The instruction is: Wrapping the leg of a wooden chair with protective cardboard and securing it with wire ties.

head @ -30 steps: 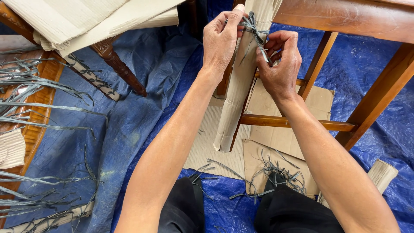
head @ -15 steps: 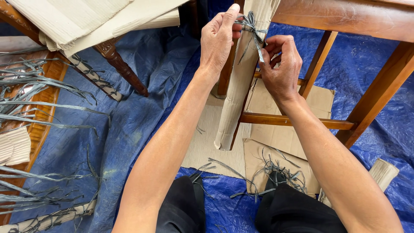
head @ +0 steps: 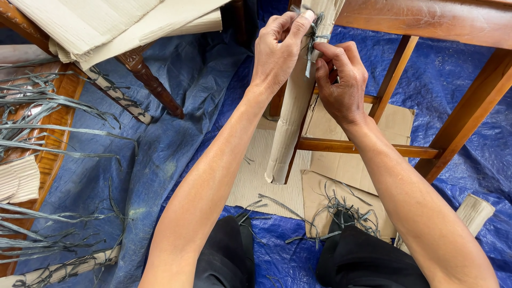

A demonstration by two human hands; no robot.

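Observation:
A wooden chair leg wrapped in corrugated cardboard (head: 292, 112) stands upright in front of me. Grey plastic string (head: 311, 38) is knotted around the top of that wrapping. My left hand (head: 277, 50) pinches the string at the knot against the cardboard. My right hand (head: 341, 80) grips the loose string ends just below and to the right of the knot. Both hands touch each other at the fingertips. The chair's brown wooden frame (head: 426, 21) runs across the top right.
A blue tarp (head: 176, 138) covers the floor. Flat cardboard pieces (head: 346, 170) lie under the chair, with cut grey string scraps (head: 341, 210) near my knees. Another cardboard-wrapped furniture piece (head: 106, 26) and loose grey strings (head: 48, 133) lie at the left.
Both hands stayed at the knot. My left fingers shifted up onto the string and my right fingers closed tighter on the string ends.

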